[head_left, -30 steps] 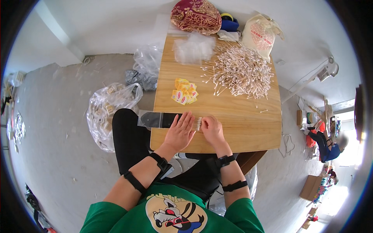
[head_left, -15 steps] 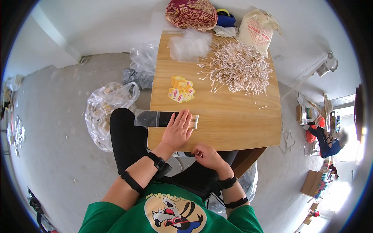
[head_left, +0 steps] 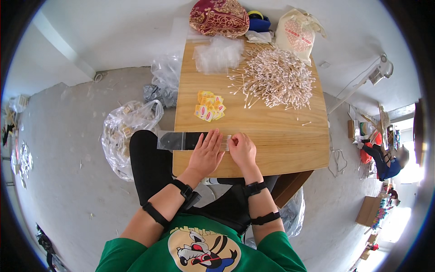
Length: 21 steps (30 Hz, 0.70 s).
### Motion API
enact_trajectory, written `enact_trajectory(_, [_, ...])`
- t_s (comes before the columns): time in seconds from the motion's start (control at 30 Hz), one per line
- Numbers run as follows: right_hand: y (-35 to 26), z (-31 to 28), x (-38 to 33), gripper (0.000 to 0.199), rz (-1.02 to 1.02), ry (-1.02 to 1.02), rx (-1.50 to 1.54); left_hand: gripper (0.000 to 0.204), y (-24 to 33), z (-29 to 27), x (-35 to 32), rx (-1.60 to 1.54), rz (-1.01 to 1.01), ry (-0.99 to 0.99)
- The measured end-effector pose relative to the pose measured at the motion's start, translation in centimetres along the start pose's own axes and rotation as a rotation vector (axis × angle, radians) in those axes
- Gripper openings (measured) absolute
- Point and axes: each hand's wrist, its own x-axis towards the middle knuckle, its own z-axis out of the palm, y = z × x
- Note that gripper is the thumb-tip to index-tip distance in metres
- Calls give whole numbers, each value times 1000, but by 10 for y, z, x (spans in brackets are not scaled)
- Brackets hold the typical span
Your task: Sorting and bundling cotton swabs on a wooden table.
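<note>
My left hand (head_left: 206, 153) lies flat with its fingers stretched over a black strip (head_left: 191, 139) and a row of cotton swabs (head_left: 225, 143) at the table's near left. From under that hand a clear plastic sleeve (head_left: 170, 140) runs left past the table edge, over my knee. The swab ends show between both hands. Against them sits my right hand (head_left: 243, 149), fingers curled in; whatever they hold is hidden. Beyond my left hand lies a small pile of yellow and white cards (head_left: 210, 106).
A large heap of loose cotton swabs (head_left: 281, 79) covers the far right of the wooden table (head_left: 281, 149). Clear bags (head_left: 218, 55) lie far left; a cloth sack (head_left: 295, 34) and red patterned bundle (head_left: 219, 18) stand behind. A filled plastic bag (head_left: 120, 143) is on the floor.
My right hand has risen from below the table's near edge onto the tabletop, up to the swab ends. My left hand has stayed flat in place.
</note>
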Motion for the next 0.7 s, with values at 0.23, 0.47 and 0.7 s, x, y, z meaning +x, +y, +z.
enact_trajectory(0.23, [-4,-6,1,12,116,-42,133,60,-1,-2,-1,9,-5,-2])
enact_trajectory(0.47, [-3,-5,3,14,126,-51,110,60,-1,1,0,0,-6,0])
enact_trajectory(0.7, [-1,-5,4,15,138,-60,112,60,0,1,0,-2,-8,-3])
